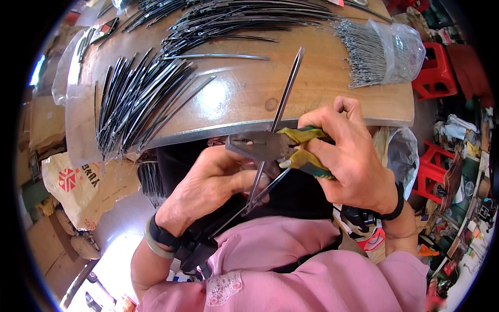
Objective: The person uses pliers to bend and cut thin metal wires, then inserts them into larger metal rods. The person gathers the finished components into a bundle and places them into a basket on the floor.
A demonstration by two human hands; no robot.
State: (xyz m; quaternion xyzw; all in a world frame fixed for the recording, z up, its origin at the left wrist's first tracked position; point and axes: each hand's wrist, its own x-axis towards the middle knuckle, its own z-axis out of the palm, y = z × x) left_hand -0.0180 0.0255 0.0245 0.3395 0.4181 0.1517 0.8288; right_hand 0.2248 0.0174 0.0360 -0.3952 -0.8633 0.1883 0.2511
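Observation:
My right hand (pixel 345 156) is wrapped around the yellow and green handles of a pair of combination pliers (pixel 259 145), whose metal head points left. My left hand (pixel 208 179) pinches a long, narrow, dark shiny strip (pixel 287 93) just below the pliers' head. This strip runs up past the table edge and down toward my lap, crossing behind or between the jaws; I cannot tell which. A second thin dark rod (pixel 228 222) slants from under the pliers toward my left wrist. The left fingertips are partly hidden by the pliers and strip.
A wooden table (pixel 317 99) with a clear cover lies ahead. On it are a fanned pile of dark strips (pixel 138 99), a larger heap (pixel 223 23) farther back, and many thin metal pieces (pixel 364 52) in a plastic bag. Red stools (pixel 434 73) stand right; a printed sack (pixel 83 190) lies left.

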